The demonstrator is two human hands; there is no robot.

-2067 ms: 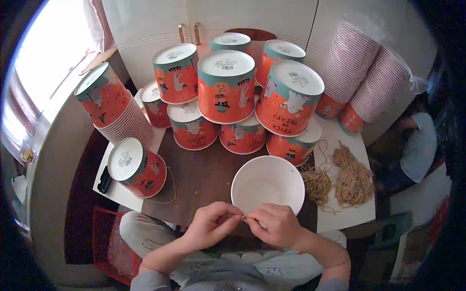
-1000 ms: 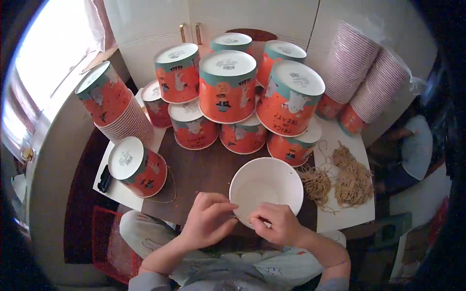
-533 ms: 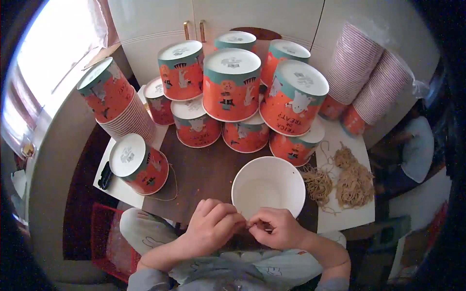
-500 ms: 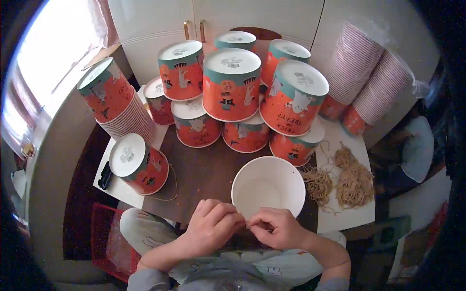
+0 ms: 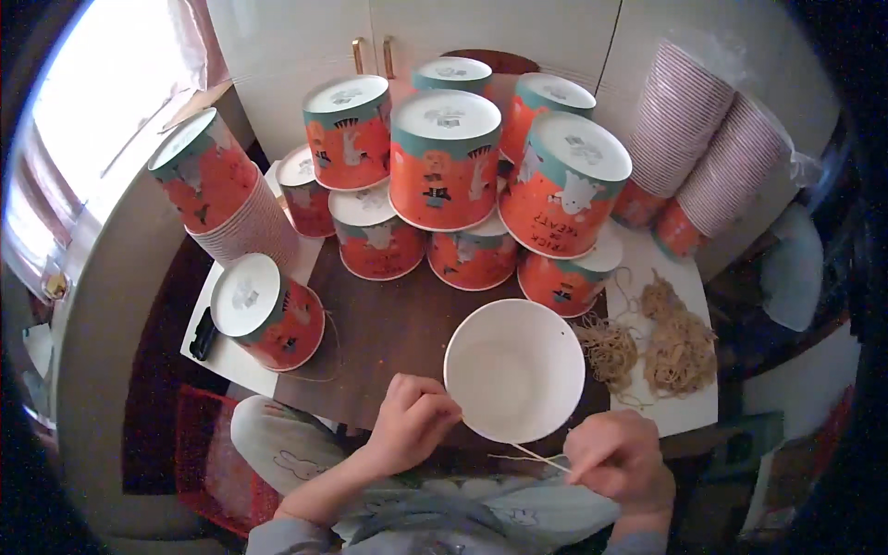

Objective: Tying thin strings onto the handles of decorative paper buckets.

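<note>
Bucket [image 5: 514,370] appears only part-strung: right hand [image 5: 618,461] pinches string [image 5: 539,457] near its rim; left hand [image 5: 414,424] closed, contents unclear.

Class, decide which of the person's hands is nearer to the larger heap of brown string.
Right. The right hand is on the near side of the heap, slightly left; the left hand is farther left, beside the white bucket.

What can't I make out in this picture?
All in the head view:
Whether the left hand pinches anything: too small to tell.
The gripped part of the string: hidden by the right hand.
The inside of the front-left upturned bucket: hidden by its base.
The left sleeve: cut off by the lower edge.
</note>
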